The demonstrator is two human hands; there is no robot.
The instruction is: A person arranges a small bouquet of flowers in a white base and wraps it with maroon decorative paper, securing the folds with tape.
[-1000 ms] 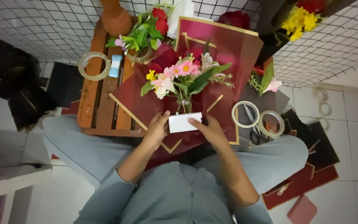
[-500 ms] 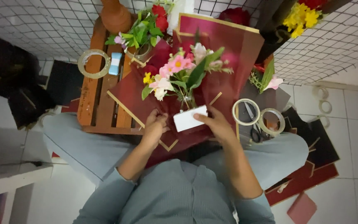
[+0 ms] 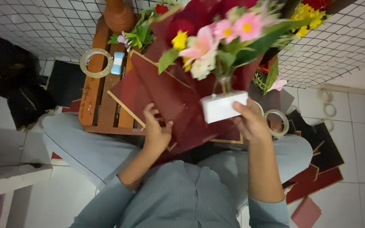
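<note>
My right hand grips a white block from which a bunch of pink, yellow and white flowers rises close to the camera. The bunch is lifted above the dark red wrapping paper spread over a wooden crate. My left hand rests on the paper's near edge, with the fingers pinching a fold of it.
Rolls of clear tape lie on the crate and by my right knee. A small blue-white item, loose green stems and red flowers and a brown vase sit at the crate's far end. Dark paper sheets litter the tiled floor; wire mesh lines the wall.
My right hand has raised the flower bunch on its white block off the paper toward the camera. My left hand has stayed on the wrapping paper.
</note>
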